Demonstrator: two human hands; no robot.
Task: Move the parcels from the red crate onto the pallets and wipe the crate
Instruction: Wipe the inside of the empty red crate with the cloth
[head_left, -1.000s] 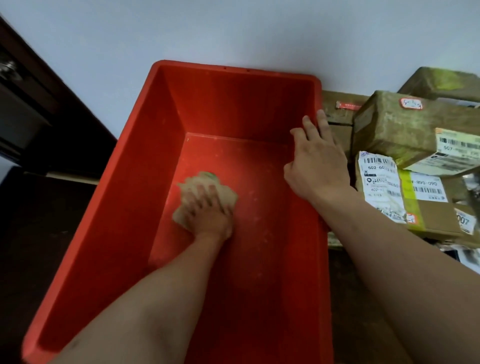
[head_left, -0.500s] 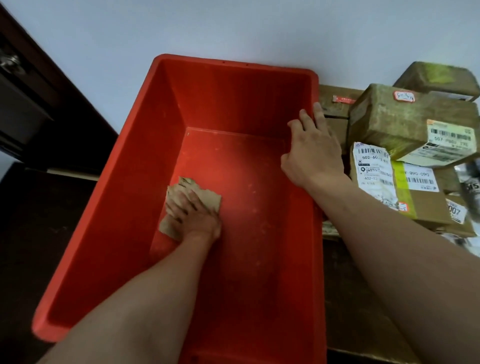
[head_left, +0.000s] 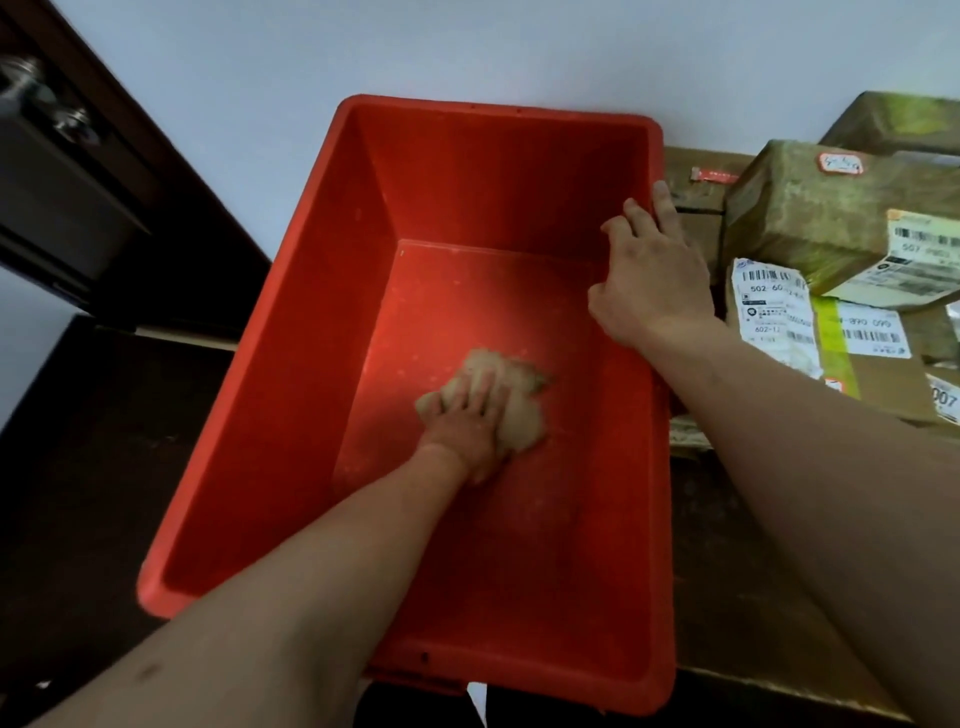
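Note:
The red crate (head_left: 291, 374) fills the middle of the view and holds no parcels. On its floor lies a crumpled beige cloth (head_left: 519, 410), pressed flat by my left hand (head_left: 475, 421) with the fingers spread on top of it. My right hand (head_left: 649, 280) rests on the crate's right rim, fingers straight along the edge and pointing away. To the right of the crate, several cardboard parcels (head_left: 831, 228) with white barcode labels are stacked on a wooden pallet (head_left: 753, 571).
A pale wall runs behind the crate. Dark wooden furniture (head_left: 78, 208) with a metal fitting stands at the upper left, and a dark floor lies left of the crate. A white scrap shows under the crate's near edge.
My left hand has slid the cloth from the left side of the crate floor toward its middle. My right hand stays on the right rim. The camera view has shifted.

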